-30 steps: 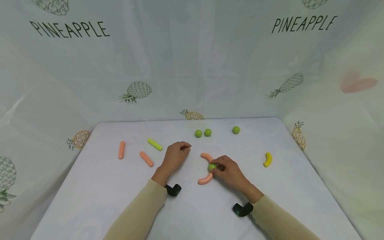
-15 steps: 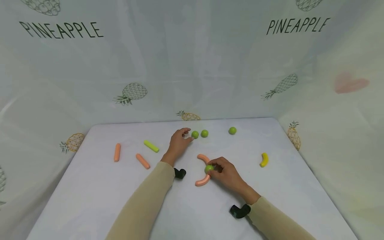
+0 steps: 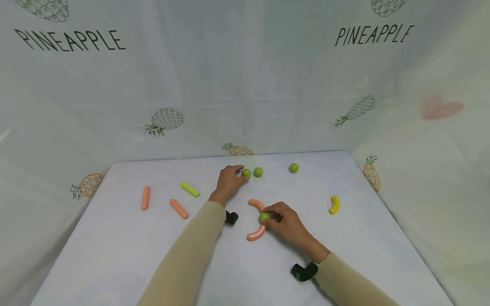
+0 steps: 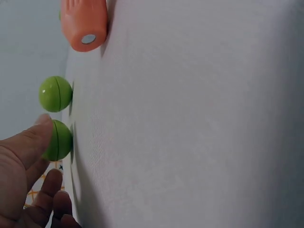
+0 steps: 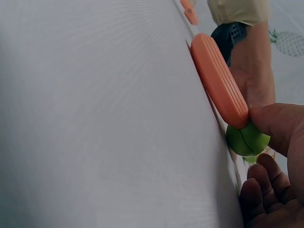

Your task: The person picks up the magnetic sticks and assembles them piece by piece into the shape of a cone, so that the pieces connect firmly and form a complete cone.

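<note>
At the back of the table my left hand (image 3: 229, 182) has thumb and fingers around a small green ball (image 3: 246, 173). A seam runs down that ball in the left wrist view, where the thumb overlaps its side. Just right of it lies a second green ball (image 3: 258, 172). Nearer the front, my right hand (image 3: 289, 224) pinches another green ball (image 3: 263, 218) between thumb and fingers. This ball sits between the ends of two curved orange sausage-shaped pieces, an upper one (image 3: 255, 204) and a lower one (image 3: 255, 234). The right wrist view shows a ridged orange piece (image 5: 218, 80) right against the ball.
Two straight orange sticks (image 3: 145, 198) (image 3: 178, 208) and a yellow-green stick (image 3: 189, 189) lie to the left. Another green ball (image 3: 293, 168) is at the back right. A curved yellow piece (image 3: 334, 205) lies on the right. Pineapple-print cloth (image 3: 229, 85) surrounds the white table (image 3: 115, 255).
My left hand has moved forward and right from mid-table to the back green ball, and its fingers have closed around it. The right hand stays at its ball. The head view has shifted slightly.
</note>
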Available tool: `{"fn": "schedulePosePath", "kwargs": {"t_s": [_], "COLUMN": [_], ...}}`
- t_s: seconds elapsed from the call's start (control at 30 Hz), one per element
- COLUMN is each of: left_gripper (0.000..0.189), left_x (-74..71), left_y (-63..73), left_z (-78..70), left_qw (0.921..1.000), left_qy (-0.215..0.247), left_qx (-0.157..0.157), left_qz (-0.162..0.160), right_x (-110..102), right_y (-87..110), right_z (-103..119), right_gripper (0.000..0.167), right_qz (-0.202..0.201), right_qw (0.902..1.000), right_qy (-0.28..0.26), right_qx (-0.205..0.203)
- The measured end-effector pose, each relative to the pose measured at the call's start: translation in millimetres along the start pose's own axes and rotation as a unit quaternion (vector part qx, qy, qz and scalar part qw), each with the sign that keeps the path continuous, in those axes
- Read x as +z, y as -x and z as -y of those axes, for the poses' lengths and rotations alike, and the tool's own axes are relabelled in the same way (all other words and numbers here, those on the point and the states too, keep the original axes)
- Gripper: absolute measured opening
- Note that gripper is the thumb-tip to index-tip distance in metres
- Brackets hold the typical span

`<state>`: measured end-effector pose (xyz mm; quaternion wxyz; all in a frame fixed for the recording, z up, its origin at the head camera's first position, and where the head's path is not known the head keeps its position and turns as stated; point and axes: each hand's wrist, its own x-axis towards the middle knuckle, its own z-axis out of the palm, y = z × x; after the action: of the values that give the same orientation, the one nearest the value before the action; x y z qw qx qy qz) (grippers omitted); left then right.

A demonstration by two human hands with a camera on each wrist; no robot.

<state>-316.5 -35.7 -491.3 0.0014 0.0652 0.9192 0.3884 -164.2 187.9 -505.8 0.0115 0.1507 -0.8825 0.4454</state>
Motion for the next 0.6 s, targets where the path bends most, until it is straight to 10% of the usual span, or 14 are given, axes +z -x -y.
{"fn": "schedulePosePath", "kwargs": {"t_s": [0.6], "left_gripper": [0.039], "left_x": [-9.6], "left_y": [11.5], "left_z": [8.2], "left_qw": [0.9983], "left_qy": [0.057], "left_qx": [0.008], "left_qz": [0.012], "right_x": [-2], "right_y": [1.6], "right_z": [0], "right_gripper": [0.027], "right_qz": [-0.003], "right_qw": [1.0000], "right_qy": [-0.005], "right_qx": [0.002]}}
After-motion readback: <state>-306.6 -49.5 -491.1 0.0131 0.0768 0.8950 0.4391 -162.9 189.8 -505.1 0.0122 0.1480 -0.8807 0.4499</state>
